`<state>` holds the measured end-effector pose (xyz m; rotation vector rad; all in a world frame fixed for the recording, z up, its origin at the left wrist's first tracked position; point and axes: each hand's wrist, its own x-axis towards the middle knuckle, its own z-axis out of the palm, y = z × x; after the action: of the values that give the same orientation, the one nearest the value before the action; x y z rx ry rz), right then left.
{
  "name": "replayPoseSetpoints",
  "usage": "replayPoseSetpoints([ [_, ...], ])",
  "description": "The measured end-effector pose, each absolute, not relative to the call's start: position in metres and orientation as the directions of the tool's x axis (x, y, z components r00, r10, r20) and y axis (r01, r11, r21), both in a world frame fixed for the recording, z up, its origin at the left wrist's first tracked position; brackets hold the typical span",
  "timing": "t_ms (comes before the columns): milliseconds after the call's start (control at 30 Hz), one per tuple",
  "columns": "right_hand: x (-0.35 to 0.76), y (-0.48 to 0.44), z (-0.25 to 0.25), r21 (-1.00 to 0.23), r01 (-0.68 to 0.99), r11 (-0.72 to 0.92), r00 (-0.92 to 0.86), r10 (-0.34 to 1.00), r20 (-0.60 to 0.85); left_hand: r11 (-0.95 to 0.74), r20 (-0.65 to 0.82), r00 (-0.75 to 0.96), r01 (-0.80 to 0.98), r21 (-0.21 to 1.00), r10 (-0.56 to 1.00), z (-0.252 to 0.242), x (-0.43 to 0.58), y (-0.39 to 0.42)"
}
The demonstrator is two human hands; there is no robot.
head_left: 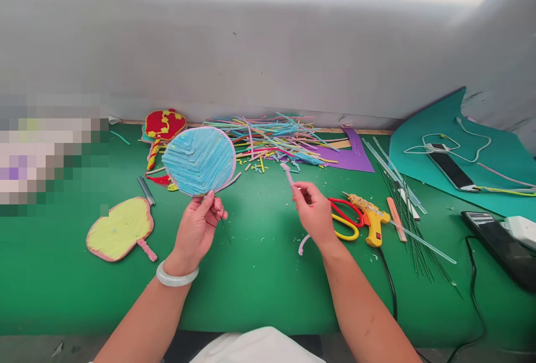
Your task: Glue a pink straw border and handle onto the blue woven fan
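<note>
My left hand [200, 223] pinches the bottom edge of a round blue fan-like piece [199, 161] with a pale pink rim, held up above the table. A thin dark wire shows below its fingers. To the right, my right hand [312, 206] is closed on a light purple fuzzy stem [287, 173], whose upper end points up and left. The stem does not touch the blue piece. Another curled purple end [303, 244] hangs by the right wrist; whether it belongs to the same stem is hidden.
On the green table [259, 290] lie a yellow fan piece [121, 228], a red one [165, 124], a heap of coloured stems [268, 139], scissors [349, 229], a yellow glue gun [372, 220], green wires [419, 240] and a black phone [498, 246].
</note>
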<state>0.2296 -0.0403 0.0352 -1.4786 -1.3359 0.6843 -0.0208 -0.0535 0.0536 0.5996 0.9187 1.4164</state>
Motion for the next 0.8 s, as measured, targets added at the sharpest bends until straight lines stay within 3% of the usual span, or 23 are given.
replayPoseSetpoints([
  [167,0.205,-0.054,0.035,-0.912,0.366,0.183,-0.007,0.981,0.194,0.224,-0.242,0.041,-0.547,0.806,0.969,0.052,-0.013,-0.057],
  [467,0.197,-0.063,0.038,-0.937,0.239,0.255,-0.104,0.966,0.236,0.295,-0.217,0.209,-0.496,0.817,0.953,0.05,-0.008,-0.064],
  [800,0.189,-0.067,0.034,-0.906,0.265,0.329,-0.154,0.942,0.297,0.336,-0.236,0.255,-0.492,0.803,0.938,0.043,0.002,-0.069],
])
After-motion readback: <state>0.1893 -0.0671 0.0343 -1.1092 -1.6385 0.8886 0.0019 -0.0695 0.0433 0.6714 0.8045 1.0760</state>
